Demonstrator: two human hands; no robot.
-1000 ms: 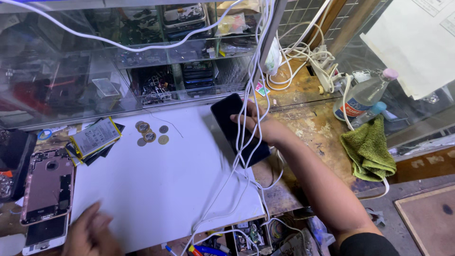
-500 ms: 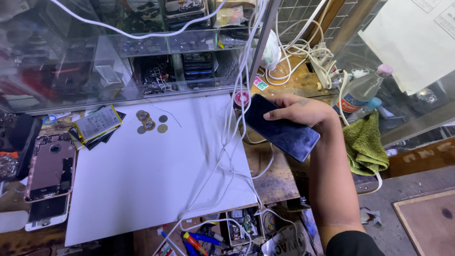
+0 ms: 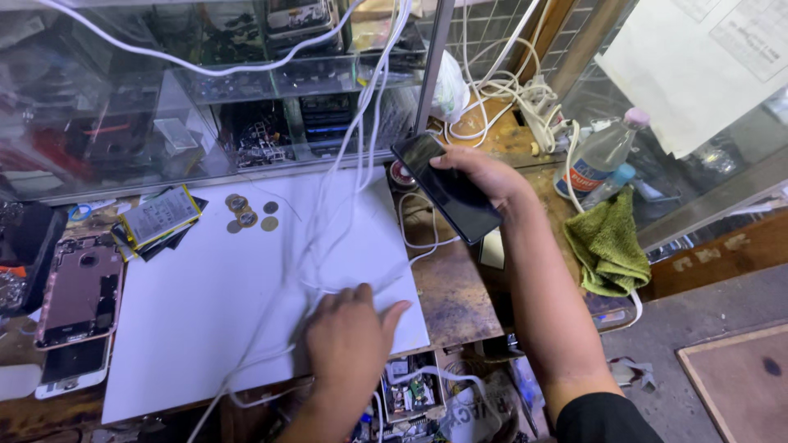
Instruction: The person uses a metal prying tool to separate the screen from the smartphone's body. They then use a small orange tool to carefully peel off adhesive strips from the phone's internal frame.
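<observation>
Since the earlier frame the left hand (image 3: 351, 328) has come back in at bottom center, fingers spread flat on the white mat (image 3: 189, 312) by the white cables (image 3: 328, 221), while the right hand (image 3: 484, 176) stays wrapped around the dark phone (image 3: 445, 189), upper center.

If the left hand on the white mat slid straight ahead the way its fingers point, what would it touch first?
The left hand lies flat on the white mat, fingers pointing up and slightly right. The first things in that line look to be the white cables trailing across the mat just past the fingertips, though their height above it is unclear.
</observation>
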